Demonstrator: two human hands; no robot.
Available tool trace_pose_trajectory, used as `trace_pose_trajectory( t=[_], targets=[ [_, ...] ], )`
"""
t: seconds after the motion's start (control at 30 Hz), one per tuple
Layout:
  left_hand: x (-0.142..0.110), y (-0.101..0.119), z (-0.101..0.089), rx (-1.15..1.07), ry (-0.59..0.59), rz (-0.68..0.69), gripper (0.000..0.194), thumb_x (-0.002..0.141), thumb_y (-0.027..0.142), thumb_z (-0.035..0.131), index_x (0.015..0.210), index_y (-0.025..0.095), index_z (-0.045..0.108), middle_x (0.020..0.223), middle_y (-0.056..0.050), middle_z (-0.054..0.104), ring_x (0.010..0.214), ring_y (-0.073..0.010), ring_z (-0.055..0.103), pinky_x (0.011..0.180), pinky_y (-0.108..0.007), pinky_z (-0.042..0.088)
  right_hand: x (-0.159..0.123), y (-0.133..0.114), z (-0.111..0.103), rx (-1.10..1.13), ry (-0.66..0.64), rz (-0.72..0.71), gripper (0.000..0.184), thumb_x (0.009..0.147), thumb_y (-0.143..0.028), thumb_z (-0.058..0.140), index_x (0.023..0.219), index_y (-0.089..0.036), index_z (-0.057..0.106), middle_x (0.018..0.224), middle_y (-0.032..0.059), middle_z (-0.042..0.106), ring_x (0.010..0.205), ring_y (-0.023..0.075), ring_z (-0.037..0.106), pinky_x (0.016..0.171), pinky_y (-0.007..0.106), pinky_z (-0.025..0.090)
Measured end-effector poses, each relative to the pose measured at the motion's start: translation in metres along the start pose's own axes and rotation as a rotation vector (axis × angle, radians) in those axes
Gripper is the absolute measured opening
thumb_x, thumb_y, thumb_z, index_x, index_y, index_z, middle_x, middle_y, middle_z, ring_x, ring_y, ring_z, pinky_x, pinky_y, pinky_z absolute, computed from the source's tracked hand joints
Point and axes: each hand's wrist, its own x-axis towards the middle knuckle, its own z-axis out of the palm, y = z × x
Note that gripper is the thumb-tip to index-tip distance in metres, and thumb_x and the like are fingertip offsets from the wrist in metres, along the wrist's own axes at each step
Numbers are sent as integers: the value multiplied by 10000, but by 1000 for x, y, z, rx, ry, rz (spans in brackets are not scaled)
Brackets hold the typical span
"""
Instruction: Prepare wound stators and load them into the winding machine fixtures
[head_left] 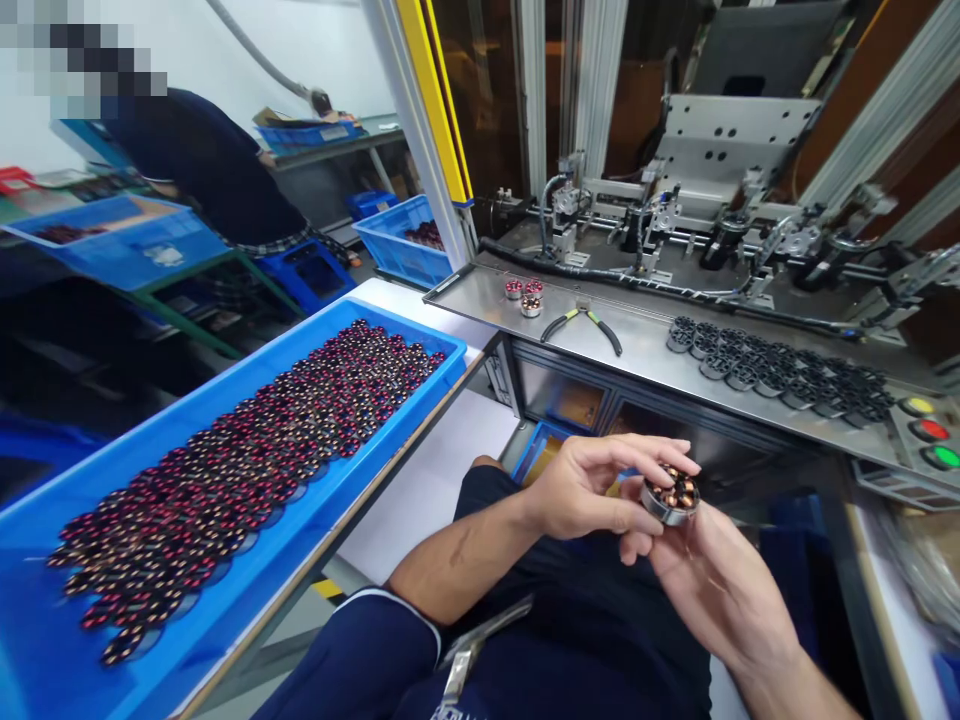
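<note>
At left, a long blue tray [45, 620] holds closely packed copper-and-red wound stators [247, 450]; a blue crate [405, 258], upper left of centre, holds reddish parts [425, 235]. Right of lower centre, the left hand's [592, 485] thumb and fingers pinch a copper-wound stator [673, 500] above the right hand [720, 570], whose finger closure I cannot tell.

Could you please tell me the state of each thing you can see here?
Copper-wound part: held, copper side up.
Left hand: gripping the part.
Right hand: under the part, its grip partly hidden.
Pliers: lying on the metal ledge, handles spread.
Blue tray: partly filled with wound parts.
Black parts: clustered on the ledge.
Three wound parts: grouped beside the pliers.
Green button: bright; cannot tell whether lit.
</note>
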Motion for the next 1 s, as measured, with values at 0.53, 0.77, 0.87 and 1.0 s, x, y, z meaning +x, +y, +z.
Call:
trace_pose_trajectory(
  t=[0.53, 0.77, 0.87, 1.0],
  targets=[
    [-5, 20, 21, 483, 149, -122, 450, 727, 325, 862, 1115, 132, 738, 1010, -105, 760, 897, -192, 695, 819, -293, 550, -5, -2, -32, -968, 125, -773, 554, 775, -44, 731, 1296, -203, 630, 1146, 119, 616, 1038, 256, 609, 823, 407, 525],
    [-8, 18, 21, 494, 130, -8, 397, 768, 275, 826, 1130, 155, 717, 1097, -118, 731, 965, -202, 703, 845, -310, 578, -13, -1, -24, -653, 239, -613, 175, 869, -37, 641, 927, -196, 684, 942, 49, 597, 887, 168, 587, 748, 305, 470],
    [-11, 10, 23, 219, 152, -86, 406, 759, 232, 829, 1136, 157, 700, 1130, -109, 687, 922, -174, 709, 822, -290, 598, -16, 5, -18, -466, 300, -419, 115, 937, -125, 601, 864, -199, 650, 901, 37, 568, 853, 151, 552, 724, 281, 457],
    [-11, 9, 23, 233, 147, -23, 412, 733, 214, 847, 1112, 150, 697, 1118, -117, 688, 959, -199, 713, 839, -305, 608, -19, 8, -19, -392, 290, -314, 168, 945, -217, 618, 778, -199, 610, 826, 22, 531, 779, 142, 529, 689, 272, 455]
  ],
)
